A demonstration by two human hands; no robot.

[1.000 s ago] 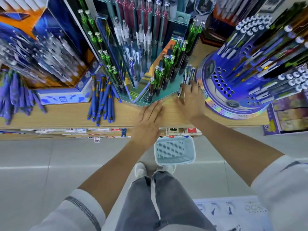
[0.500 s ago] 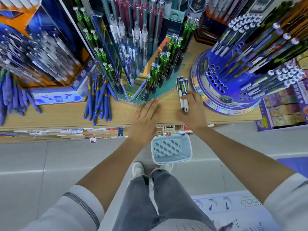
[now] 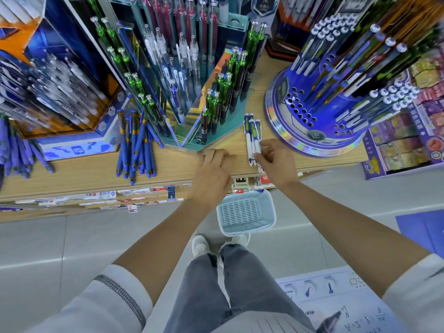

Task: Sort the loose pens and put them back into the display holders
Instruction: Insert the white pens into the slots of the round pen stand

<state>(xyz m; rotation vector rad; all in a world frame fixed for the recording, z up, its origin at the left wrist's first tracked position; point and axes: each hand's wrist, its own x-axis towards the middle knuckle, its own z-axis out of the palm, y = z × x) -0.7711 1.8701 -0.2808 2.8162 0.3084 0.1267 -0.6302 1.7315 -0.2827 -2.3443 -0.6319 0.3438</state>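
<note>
A small bundle of white-and-blue pens lies on the wooden shelf, between the teal display holder and the round blue display holder. My right hand grips the near ends of these pens with curled fingers. My left hand rests on the shelf edge just left of them, its fingers bent under and holding nothing. The round holder has several empty holes facing the pens. A loose heap of blue pens lies further left on the shelf.
Purple pens lie at the far left beside an orange-and-blue display box. A pale blue basket stands on the floor under the shelf edge, by my feet. Boxed goods fill the right end.
My right hand has drawn the white-and-blue pens toward the shelf edge and closed its fingers on their near ends. The left hand's fingers went from flat to bent.
</note>
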